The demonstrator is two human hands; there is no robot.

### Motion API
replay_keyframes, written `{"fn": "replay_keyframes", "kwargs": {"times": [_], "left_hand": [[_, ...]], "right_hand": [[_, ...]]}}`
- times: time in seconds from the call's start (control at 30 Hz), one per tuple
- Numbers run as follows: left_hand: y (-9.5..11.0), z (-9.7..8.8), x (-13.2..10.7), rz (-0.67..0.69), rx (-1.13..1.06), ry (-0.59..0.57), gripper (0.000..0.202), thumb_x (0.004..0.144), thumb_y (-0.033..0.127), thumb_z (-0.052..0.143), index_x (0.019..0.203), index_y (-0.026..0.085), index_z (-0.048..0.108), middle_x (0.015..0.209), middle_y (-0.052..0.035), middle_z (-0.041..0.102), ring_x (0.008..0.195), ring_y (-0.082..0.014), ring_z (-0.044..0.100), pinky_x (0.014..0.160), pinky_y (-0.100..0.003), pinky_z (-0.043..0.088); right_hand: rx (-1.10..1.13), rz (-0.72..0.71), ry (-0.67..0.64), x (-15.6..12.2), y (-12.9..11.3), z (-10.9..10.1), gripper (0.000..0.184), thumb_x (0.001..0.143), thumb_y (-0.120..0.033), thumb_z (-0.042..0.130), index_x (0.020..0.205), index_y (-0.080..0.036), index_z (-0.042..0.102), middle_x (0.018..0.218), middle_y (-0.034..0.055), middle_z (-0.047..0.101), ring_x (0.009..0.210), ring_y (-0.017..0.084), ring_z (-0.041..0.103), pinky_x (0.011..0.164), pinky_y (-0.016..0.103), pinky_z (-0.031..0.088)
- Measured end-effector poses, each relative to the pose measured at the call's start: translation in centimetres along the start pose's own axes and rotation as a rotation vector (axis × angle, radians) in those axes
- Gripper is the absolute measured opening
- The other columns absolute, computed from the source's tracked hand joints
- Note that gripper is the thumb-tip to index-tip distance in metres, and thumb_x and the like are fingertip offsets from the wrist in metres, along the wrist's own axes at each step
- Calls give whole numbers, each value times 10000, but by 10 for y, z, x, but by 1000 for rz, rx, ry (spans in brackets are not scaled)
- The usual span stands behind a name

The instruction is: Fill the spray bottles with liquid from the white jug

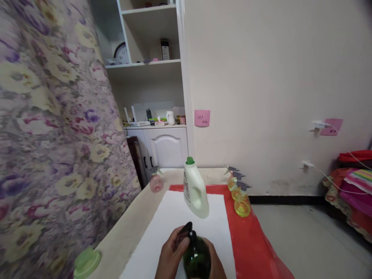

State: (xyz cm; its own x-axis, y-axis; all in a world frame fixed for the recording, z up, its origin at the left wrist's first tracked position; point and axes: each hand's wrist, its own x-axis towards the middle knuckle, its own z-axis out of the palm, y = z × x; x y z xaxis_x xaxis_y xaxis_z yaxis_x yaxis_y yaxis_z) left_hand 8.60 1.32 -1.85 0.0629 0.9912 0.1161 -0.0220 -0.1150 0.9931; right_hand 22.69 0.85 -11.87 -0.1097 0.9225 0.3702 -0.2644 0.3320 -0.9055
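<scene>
Both hands (174, 252) clasp the upright green spray bottle (197, 257); nozzle (186, 228) pointing up-left.

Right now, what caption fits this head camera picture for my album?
Both hands, left hand and right hand, grip a dark green spray bottle above the white sheet, near a white jug.

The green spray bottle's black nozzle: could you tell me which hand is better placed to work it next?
Probably the left hand: its fingers already lie on the black nozzle, while the right hand wraps the green spray bottle lower down, steadying it.
</scene>
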Motion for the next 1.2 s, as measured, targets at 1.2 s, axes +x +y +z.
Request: {"fn": "replay_keyframes", "kwargs": {"times": [1.2], "left_hand": [[7, 12, -13, 28, 26, -28, 392, 713, 474, 713, 1003, 210, 692, 1036, -89, 753, 1026, -288, 661, 940, -400, 493]], "right_hand": [[-183, 219, 109, 0, -30, -3, 696, 677, -744, 584, 1110, -204, 642, 1040, 126, 714, 1011, 323, 647, 929, 474, 471]]}}
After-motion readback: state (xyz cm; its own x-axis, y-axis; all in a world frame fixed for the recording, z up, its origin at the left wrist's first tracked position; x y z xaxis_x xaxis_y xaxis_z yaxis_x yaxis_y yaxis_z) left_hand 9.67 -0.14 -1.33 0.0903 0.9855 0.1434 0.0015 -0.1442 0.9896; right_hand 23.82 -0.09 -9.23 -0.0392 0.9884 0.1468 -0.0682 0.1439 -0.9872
